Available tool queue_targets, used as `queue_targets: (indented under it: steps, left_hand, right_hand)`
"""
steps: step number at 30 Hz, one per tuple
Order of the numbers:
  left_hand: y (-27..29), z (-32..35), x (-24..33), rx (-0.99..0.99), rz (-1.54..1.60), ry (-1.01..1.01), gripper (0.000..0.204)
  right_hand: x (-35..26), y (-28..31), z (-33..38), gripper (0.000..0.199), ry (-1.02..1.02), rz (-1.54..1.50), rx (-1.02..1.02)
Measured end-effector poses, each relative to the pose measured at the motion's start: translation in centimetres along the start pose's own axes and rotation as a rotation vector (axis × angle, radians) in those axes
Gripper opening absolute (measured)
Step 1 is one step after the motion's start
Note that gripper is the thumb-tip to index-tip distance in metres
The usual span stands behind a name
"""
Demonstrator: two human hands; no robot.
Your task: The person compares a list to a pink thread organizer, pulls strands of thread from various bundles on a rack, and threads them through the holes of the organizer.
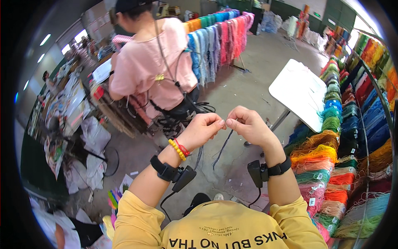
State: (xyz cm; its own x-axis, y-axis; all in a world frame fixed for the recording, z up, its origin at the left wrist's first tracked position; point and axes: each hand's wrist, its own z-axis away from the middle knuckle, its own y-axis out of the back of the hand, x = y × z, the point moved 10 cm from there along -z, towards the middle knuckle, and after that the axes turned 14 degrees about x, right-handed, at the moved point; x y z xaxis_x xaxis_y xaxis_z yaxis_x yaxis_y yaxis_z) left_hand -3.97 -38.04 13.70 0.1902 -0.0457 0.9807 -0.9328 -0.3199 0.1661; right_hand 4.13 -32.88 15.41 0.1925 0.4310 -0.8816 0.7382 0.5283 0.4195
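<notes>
Work area: left hand (206,126) and right hand (248,126) at centre, skein rows (325,166) along the right, bags (95,137) at left.
Thread (223,150): hanging below the fingertips, above the floor (265,83). Beads (177,149): on the left wrist. Strapped devices (183,178): one on each wrist, the beads lying between the left one and the hand. Co-worker (153,70): ahead to the left, beyond the left hand. Hanging skeins (226,39): farther ahead, behind the co-worker's back and reaching rightward. Table (295,89): ahead to the right, beyond the right hand, its right edge just beside the skein rows. Bags: on the floor, left of the left forearm.
</notes>
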Motion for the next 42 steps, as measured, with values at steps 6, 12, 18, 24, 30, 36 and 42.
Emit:
queue_targets:
  steps: [6,12,18,24,30,36,42]
  left_hand:
    - [-4.7,-9.8,-1.4,-0.269,0.142,0.061,0.024]
    - [-9.5,-18.5,-3.6,-0.533,0.229,0.061,0.021]
    - [-12.6,-27.1,-5.4,-0.496,0.176,0.066,0.018]
    - [-16.0,-37.1,-8.4,-0.288,0.287,0.194,0.015]
    - [-15.6,-43.7,-16.4,-0.191,0.041,0.361,0.015]
    - [-13.2,-47.1,-20.7,-0.059,-0.016,0.485,0.014]
    - [-15.9,-50.0,-23.1,-0.106,-0.104,0.555,0.014]
  right_hand:
    - [3.3,5.9,-4.2,0.022,-0.131,-0.818,0.116]
    - [4.9,12.0,-6.4,0.019,-0.024,-1.156,0.179]
    - [9.1,18.9,-5.5,0.019,-0.118,-1.162,0.558]
    - [12.9,24.0,-5.7,0.018,-0.080,-1.139,0.801]
    - [18.3,27.8,-9.3,0.019,-0.177,-1.087,0.845]
    - [22.4,30.4,-14.0,0.020,-0.363,-0.961,0.847]
    - [24.9,31.3,-15.0,0.018,-0.437,-0.936,0.851]
